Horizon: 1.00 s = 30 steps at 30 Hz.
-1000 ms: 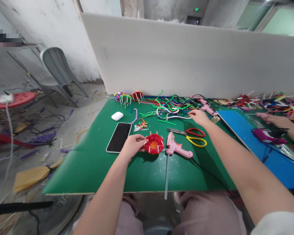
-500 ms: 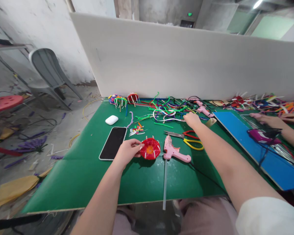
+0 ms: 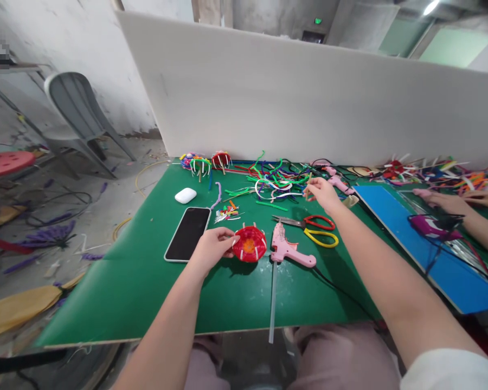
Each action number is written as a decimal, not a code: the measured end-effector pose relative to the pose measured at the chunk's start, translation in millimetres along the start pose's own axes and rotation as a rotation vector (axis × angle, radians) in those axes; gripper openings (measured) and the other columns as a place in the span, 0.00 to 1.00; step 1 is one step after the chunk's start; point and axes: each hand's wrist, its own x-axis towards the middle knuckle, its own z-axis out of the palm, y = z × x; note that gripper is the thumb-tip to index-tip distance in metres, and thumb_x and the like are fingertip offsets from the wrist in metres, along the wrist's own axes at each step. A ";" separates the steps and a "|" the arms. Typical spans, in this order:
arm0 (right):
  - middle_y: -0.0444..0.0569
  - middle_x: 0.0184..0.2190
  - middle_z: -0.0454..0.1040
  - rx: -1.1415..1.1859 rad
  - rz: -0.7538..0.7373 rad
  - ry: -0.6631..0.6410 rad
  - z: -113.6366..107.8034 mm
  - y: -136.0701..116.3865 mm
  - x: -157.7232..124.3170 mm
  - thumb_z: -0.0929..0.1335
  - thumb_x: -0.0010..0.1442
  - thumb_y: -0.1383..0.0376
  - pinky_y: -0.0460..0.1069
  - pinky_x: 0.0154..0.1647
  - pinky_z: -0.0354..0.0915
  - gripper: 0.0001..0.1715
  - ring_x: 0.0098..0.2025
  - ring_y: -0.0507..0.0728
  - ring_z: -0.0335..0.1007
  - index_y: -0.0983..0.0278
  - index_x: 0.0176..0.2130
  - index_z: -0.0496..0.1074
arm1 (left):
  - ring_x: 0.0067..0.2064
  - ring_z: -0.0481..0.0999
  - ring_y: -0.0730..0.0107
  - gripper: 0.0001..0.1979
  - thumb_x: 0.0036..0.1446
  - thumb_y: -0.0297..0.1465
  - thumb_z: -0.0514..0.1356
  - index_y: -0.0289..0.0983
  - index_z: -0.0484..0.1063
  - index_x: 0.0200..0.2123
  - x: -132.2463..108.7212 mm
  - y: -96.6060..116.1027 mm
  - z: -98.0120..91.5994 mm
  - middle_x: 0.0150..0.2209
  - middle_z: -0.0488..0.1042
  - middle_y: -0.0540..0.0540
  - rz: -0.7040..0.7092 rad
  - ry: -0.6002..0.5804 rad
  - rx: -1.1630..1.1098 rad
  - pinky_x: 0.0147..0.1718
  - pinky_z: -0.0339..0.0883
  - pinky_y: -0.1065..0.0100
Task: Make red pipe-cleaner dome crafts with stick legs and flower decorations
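Note:
My left hand (image 3: 213, 246) pinches the left rim of a small red bowl-shaped pipe-cleaner piece (image 3: 249, 245), which has an orange middle and short white strips over its edge. Reaching toward the back of the table, my right hand (image 3: 322, 192) pinches a short tan stick (image 3: 309, 187), held nearly upright. It is beside a tangle of coloured pipe cleaners (image 3: 274, 181). A pink glue gun (image 3: 290, 252) with a long clear glue stick (image 3: 273, 303) lies right of the red piece. Behind it are scissors (image 3: 315, 227) with red and yellow handles, blades slightly apart.
A phone (image 3: 188, 234), a white earbud case (image 3: 186, 195) and small coloured scraps (image 3: 229, 212) lie on the green table (image 3: 146, 303). Finished-looking pipe-cleaner pieces (image 3: 201, 165) stand at the back left. A blue board (image 3: 423, 244) and a co-worker's hands (image 3: 447, 201) are at right. A white partition (image 3: 293, 103) rises behind.
My right hand has lifted slightly from the pipe-cleaner pile, and the short tan stick now shows between its fingers. My left hand keeps hold of the red piece in about the same place.

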 end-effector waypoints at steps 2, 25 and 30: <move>0.47 0.32 0.76 0.194 -0.036 -0.047 2.6 -19.5 -18.7 0.59 0.58 0.65 0.50 0.32 0.72 0.09 0.35 0.54 0.76 0.62 0.41 0.59 | 0.20 0.69 0.79 0.12 0.45 0.36 0.63 0.32 0.69 0.29 -0.6 0.3 0.0 0.20 0.69 0.52 0.000 -0.006 0.002 0.22 0.68 0.75; 0.37 0.29 0.75 1.512 0.463 -0.381 37.8 -92.1 -129.2 0.70 0.50 0.70 0.33 0.21 0.67 0.25 0.32 0.45 0.76 0.56 0.47 0.64 | 0.20 0.70 0.78 0.18 0.43 0.42 0.65 0.33 0.70 0.30 -14.5 -12.2 4.8 0.20 0.71 0.51 -0.005 -0.093 -0.003 0.22 0.67 0.76; 0.39 0.31 0.75 1.101 0.047 -0.258 39.8 -95.3 -139.1 0.68 0.54 0.67 0.43 0.27 0.73 0.30 0.31 0.50 0.75 0.50 0.55 0.60 | 0.20 0.69 0.79 0.17 0.43 0.41 0.65 0.33 0.70 0.29 -15.7 -10.4 7.5 0.19 0.70 0.52 -0.013 -0.082 -0.001 0.21 0.66 0.76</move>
